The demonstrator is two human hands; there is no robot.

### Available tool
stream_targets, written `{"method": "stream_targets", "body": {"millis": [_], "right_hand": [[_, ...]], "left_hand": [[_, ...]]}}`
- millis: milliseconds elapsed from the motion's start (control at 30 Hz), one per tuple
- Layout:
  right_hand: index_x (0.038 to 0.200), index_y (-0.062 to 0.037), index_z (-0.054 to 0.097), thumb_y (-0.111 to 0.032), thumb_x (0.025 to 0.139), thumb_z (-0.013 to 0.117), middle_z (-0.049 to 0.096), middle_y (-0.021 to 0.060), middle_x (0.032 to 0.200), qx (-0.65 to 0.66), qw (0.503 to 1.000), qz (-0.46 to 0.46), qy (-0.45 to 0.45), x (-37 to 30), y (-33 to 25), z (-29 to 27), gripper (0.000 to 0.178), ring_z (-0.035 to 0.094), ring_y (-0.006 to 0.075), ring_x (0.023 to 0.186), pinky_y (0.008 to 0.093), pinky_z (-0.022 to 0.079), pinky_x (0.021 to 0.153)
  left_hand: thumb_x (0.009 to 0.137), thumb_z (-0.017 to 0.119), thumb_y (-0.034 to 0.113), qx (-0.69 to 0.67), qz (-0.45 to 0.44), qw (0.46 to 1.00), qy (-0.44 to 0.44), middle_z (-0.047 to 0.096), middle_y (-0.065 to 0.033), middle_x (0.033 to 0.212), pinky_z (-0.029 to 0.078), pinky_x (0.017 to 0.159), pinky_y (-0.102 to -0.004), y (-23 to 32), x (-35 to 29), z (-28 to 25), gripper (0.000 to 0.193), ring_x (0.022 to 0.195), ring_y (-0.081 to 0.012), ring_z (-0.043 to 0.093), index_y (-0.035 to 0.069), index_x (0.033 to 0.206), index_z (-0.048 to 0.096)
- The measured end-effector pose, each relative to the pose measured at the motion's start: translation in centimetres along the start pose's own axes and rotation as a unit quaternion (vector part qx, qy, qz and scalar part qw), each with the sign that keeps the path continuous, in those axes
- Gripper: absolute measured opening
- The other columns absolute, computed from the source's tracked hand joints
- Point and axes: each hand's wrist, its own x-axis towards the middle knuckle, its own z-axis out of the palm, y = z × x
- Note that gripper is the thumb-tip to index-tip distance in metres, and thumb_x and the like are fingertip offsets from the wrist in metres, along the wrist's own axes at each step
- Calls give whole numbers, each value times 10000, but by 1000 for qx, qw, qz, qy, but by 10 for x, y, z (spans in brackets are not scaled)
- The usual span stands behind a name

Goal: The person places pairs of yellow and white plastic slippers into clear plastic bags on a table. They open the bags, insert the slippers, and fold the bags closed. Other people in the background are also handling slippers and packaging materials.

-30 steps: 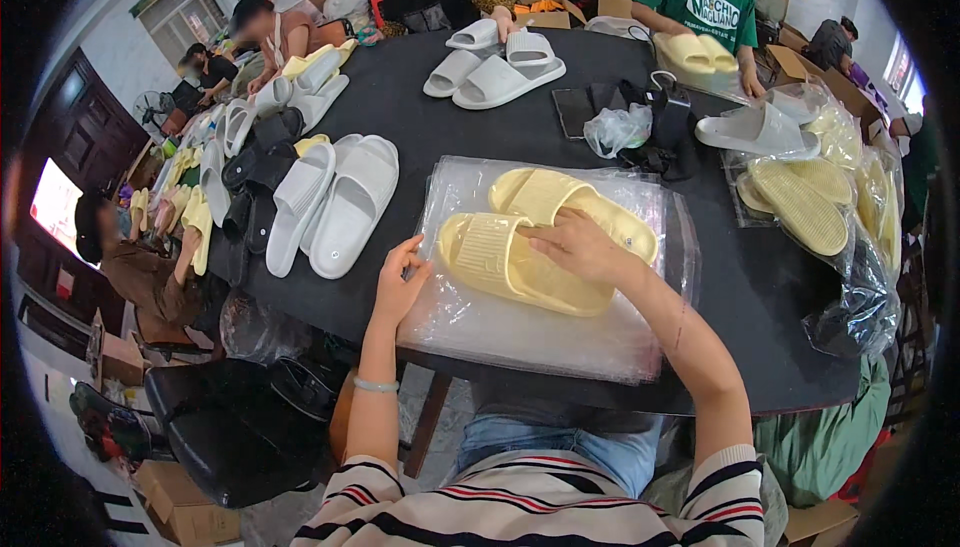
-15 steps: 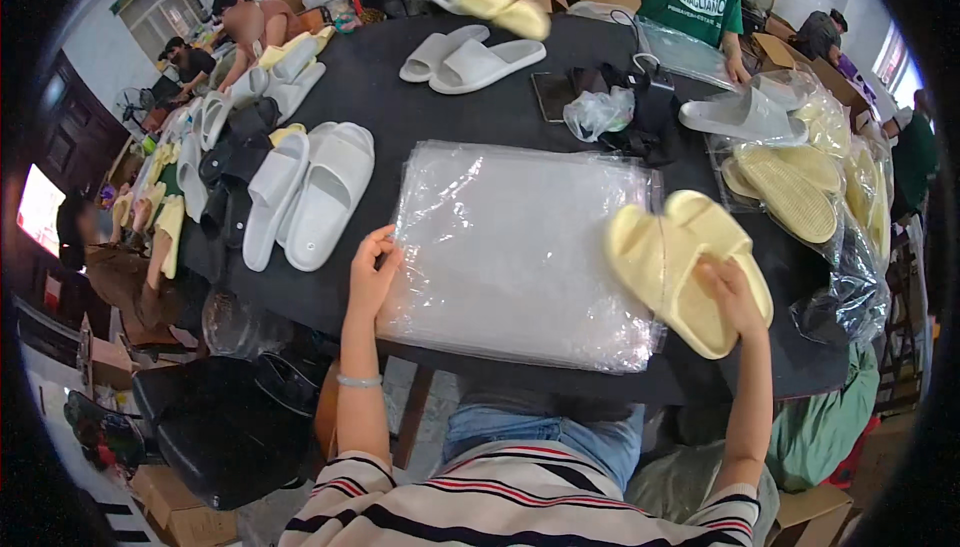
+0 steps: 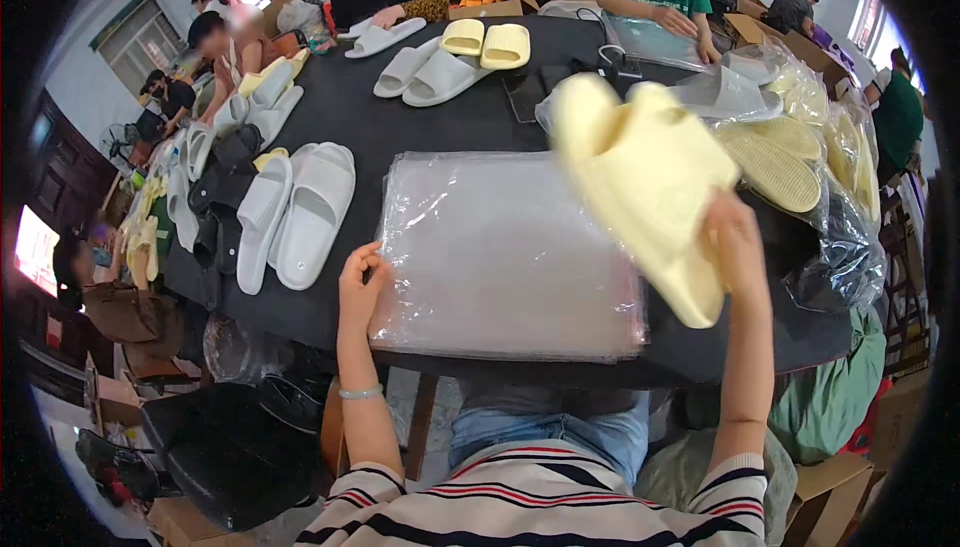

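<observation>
Currently, R hand (image 3: pixel 735 242) has a closed grip on a pair of pale yellow foam slides (image 3: pixel 640 182), held up off the desk (image 3: pixel 450 112) w/ long axis slanting from upper left down to the grip at lower right; motion-blurred, so finer detail can't be told. L hand (image 3: pixel 362 282) pinches the near-left edge of the clear plastic bag stack (image 3: pixel 505 257), glossy, flat, lying left of and below the slides. L hand is nearer the bags; slides look soft, matte, thick-soled.
</observation>
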Motion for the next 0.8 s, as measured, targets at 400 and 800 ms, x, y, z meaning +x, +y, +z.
{"method": "stream_targets", "body": {"millis": [400, 800], "right_hand": [[1043, -161, 713, -310, 877, 604, 559, 116, 835, -280, 864, -327, -260, 17, 74, 129, 249, 546, 295, 906, 409, 396, 859], [1091, -204, 703, -261, 826, 649, 584, 106, 876, -303, 863, -331, -233, 8, 71, 132, 276, 567, 283, 943, 400, 401, 869]], "left_hand": [[834, 613, -31, 18, 42, 999, -17, 536, 33, 832, 398, 748, -180, -8, 6, 3, 394, 796, -48, 509, -2, 1223, 553], [786, 696, 17, 162, 36, 984, -69, 632, -36, 940, 443, 831, -254, 29, -27, -14, 454, 866, -99, 551, 16, 1221, 563]]}}
